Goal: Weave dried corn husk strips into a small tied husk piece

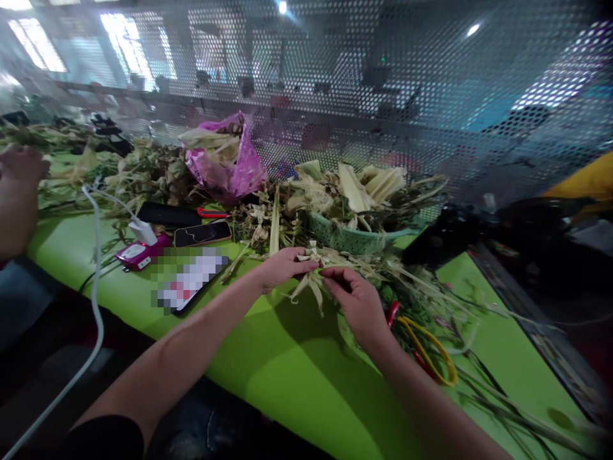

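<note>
Between the thumb and fingers of my left hand (282, 267) is a flower-like bunch of pale dried corn husk (313, 292), its strips splaying downward over the table. Close against its right side, my right hand (357, 300) has thumb and fingers pinched together. What is in that pinch, if anything, is too small to make out. Both hands are just above the green tabletop (297, 377). Behind them stands a green basket (354, 239) heaped with dried husks (357, 188).
A yellow-handled tool (433, 351) lies right among stalks. Two phones (204, 234) (194, 281), a purple power strip (142, 252) and a white cable (98, 287) are left. Behind sits a pink bag (225, 169) of husks before a perforated screen (306, 96). Another person's hand (22, 169) appears far left.
</note>
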`<state>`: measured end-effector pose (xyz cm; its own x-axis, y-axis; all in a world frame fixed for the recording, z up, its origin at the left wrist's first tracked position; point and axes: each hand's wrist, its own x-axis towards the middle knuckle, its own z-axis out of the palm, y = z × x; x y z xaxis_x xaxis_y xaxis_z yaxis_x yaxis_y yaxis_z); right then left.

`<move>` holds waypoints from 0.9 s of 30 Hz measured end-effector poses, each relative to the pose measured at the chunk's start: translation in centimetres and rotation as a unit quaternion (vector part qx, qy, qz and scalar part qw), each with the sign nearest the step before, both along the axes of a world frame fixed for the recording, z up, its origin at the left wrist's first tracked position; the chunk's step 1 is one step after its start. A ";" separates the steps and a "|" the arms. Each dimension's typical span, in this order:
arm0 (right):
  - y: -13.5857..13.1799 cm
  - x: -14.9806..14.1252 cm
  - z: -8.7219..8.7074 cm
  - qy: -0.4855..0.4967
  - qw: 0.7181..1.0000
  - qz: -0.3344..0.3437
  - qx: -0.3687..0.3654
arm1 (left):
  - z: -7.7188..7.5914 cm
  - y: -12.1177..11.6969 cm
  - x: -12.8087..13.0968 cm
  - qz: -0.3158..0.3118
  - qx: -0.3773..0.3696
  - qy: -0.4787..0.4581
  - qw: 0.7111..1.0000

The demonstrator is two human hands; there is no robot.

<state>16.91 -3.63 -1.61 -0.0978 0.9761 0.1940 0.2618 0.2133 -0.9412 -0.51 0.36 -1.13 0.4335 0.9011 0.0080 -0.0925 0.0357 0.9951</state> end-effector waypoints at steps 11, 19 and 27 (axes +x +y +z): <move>-0.2 0.2 -0.4 -0.039 0.998 0.010 0.038 | 0.0 0.1 0.0 0.014 -0.029 -0.022 0.999; 0.0 0.1 -1.0 -0.050 0.998 0.046 -0.005 | -0.6 0.3 0.0 0.030 0.017 0.004 0.999; 0.2 0.3 -0.3 -0.003 0.998 0.048 -0.044 | -0.4 0.6 0.0 0.040 0.018 0.013 0.999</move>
